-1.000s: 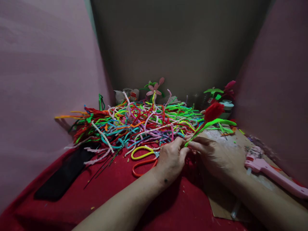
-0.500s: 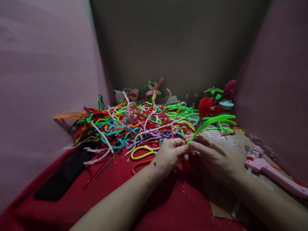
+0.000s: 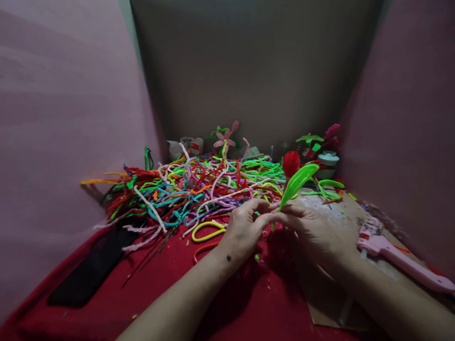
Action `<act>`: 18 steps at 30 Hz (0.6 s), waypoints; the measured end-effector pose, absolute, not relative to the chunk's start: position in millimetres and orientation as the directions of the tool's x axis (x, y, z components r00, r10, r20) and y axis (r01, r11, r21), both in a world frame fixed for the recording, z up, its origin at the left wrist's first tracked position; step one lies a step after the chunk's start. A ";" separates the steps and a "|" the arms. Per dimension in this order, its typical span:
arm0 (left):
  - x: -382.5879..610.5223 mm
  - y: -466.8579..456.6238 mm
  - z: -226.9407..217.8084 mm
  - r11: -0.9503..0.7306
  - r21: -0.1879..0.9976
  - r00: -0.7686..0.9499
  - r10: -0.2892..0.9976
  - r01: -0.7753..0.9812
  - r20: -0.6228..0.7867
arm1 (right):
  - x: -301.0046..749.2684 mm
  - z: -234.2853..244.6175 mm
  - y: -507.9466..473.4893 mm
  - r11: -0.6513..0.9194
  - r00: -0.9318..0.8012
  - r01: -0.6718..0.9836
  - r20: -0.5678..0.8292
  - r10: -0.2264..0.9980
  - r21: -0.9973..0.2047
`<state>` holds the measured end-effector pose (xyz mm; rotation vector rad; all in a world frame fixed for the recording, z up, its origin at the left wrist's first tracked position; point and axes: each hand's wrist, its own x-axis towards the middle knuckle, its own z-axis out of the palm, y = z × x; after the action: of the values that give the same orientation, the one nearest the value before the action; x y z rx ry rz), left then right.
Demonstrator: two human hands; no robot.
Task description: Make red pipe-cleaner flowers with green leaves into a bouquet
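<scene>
My left hand [image 3: 245, 226] and my right hand [image 3: 314, 232] meet over the table, thumbs and fingertips pinched together. Between them they grip the base of a bright green pipe-cleaner leaf [image 3: 297, 183], which tilts up and to the right. A short green end shows below the thumbs. Just behind the leaf stands a red pipe-cleaner flower [image 3: 291, 163]; its stem runs down toward my fingers, which hide its lower part. Near my left wrist lie scissors with one yellow handle loop [image 3: 208, 232] and one red; the blades are hidden.
A large heap of coloured pipe cleaners [image 3: 199, 184] spreads across the back of the red cloth [image 3: 170, 303]. A black flat object [image 3: 85, 270] lies left. On the right are a pink glue gun [image 3: 398, 255], cardboard [image 3: 322, 303], green leaves [image 3: 330, 183] and a pale-lidded jar [image 3: 327, 158].
The green leaf has turned from a narrow, rightward-curving side view to a broader, more upright face. Both hands keep pinching at its base. The view has shifted slightly.
</scene>
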<state>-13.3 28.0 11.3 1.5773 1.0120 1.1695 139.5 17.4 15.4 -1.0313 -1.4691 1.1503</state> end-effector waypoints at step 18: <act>-9.8 27.7 33.5 -0.799 0.482 0.272 0.583 0.360 0.765 | 128.2 29.5 2.9 0.206 -0.253 0.020 0.194 0.948 -0.978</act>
<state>-9.8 27.7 33.5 2.3271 0.8783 1.5444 128.2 2.9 29.5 -0.9594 -1.5161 1.2108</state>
